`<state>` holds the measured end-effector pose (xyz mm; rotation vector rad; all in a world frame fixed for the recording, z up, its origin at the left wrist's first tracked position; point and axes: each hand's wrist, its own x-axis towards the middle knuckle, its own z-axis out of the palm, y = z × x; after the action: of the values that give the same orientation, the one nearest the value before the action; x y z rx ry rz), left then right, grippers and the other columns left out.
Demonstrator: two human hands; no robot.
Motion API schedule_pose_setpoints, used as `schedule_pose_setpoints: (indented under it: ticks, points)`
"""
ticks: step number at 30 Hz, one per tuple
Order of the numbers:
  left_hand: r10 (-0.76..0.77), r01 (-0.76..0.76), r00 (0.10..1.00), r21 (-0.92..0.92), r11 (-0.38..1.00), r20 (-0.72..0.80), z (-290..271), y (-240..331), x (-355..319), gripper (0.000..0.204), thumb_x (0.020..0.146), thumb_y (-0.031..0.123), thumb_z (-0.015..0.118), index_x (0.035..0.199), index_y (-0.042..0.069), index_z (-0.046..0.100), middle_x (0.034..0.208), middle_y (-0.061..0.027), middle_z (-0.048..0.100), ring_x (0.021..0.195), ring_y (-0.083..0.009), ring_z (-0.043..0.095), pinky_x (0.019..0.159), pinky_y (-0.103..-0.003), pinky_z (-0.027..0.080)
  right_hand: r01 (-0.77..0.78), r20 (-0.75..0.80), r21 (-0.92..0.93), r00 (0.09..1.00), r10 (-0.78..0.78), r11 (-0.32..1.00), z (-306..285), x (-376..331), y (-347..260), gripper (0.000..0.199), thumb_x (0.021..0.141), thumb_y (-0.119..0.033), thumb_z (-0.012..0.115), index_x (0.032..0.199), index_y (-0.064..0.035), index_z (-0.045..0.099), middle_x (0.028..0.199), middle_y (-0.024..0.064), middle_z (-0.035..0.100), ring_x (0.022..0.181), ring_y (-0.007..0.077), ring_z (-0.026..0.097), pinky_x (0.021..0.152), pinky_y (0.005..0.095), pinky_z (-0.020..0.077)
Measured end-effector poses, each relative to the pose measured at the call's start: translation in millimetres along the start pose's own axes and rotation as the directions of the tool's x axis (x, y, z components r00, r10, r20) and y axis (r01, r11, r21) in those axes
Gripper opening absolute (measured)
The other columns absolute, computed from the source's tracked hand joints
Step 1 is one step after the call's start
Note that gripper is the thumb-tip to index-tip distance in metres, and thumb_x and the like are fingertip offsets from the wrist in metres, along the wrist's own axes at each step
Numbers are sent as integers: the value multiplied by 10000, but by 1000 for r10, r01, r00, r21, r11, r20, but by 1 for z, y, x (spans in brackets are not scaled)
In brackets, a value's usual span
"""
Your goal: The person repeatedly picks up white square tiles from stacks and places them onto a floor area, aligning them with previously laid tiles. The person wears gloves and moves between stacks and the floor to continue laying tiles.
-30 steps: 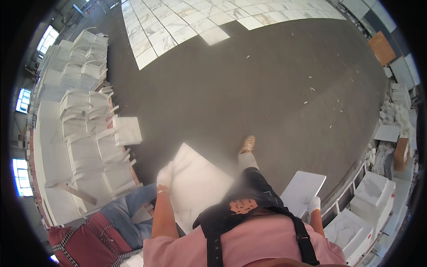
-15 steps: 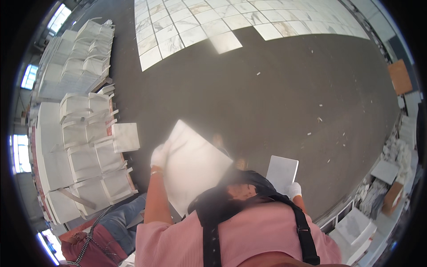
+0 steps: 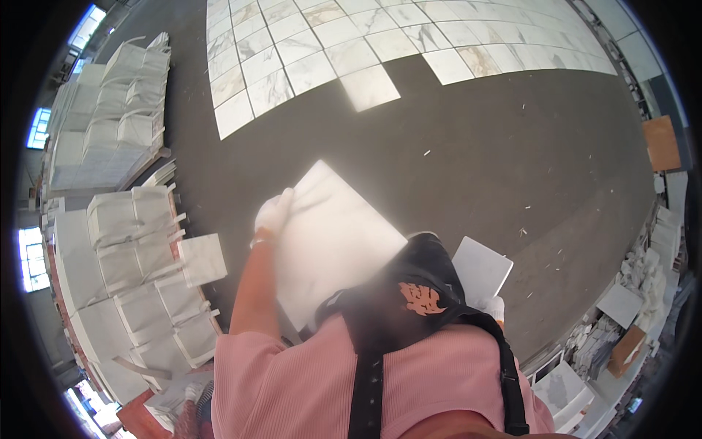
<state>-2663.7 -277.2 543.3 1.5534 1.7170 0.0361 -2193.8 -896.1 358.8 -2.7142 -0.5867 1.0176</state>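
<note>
A large white marble tile (image 3: 336,234) with faint grey veins hangs tilted in front of my body. My left hand (image 3: 274,212), in a white glove, is closed round its left edge near the upper corner. On the other side, a second, pale grey-white tile (image 3: 481,269) hangs beside my right hip. My gloved right hand (image 3: 496,307) grips its lower edge, partly hidden by my shoulder strap. My dark apron (image 3: 409,293) covers the big tile's right lower part.
Rows of veined marble tiles (image 3: 314,72) lie on the dark floor (image 3: 409,183) ahead, with a notch in the near edge. Strapped stacks of tiles (image 3: 139,241) line the left. A person's arm (image 3: 187,417) shows at lower left. Broken pieces (image 3: 636,282) lie along the right.
Both tiles have shifted in view, the large one up and right, the smaller one slightly right. The laid tiles appear lower. The person at lower left shows less, with a new pose.
</note>
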Motion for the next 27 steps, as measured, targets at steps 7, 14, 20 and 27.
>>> schedule_pose_setpoints:
  ticks: [7,14,20,27]
  points:
    - [-132,125,988,-92,988,-76,14,86,60,655,949,595,515,1192,20,712,1177,-190,713,1120,-343,638,999,-395,435,287,219,-567,956,-195,772,-36,135,-51,268,834,-310,636,829,-81,774,861,179,738,856,394,717,725,481,572]
    - [-267,245,944,-127,961,-195,22,160,76,672,950,584,530,1189,-19,704,1176,-207,710,1135,-335,638,1016,-389,429,181,236,-408,968,-88,895,-139,246,-192,277,833,-285,627,859,-49,768,902,246,714,885,442,693,753,516,559]
    - [-369,334,911,-197,922,-183,28,190,97,677,959,581,522,1202,-27,695,1208,-228,698,1178,-351,627,1032,-394,424,203,205,-438,971,-123,876,-203,334,-284,312,832,-278,595,933,-34,761,984,265,706,992,451,670,881,519,532]
    - [-367,304,900,-263,916,-237,11,192,155,678,960,583,524,1212,-23,693,1226,-228,693,1179,-357,628,1029,-408,428,169,162,-436,981,-108,884,-247,381,-375,339,847,-280,566,957,-18,750,988,271,705,984,462,669,875,516,536]
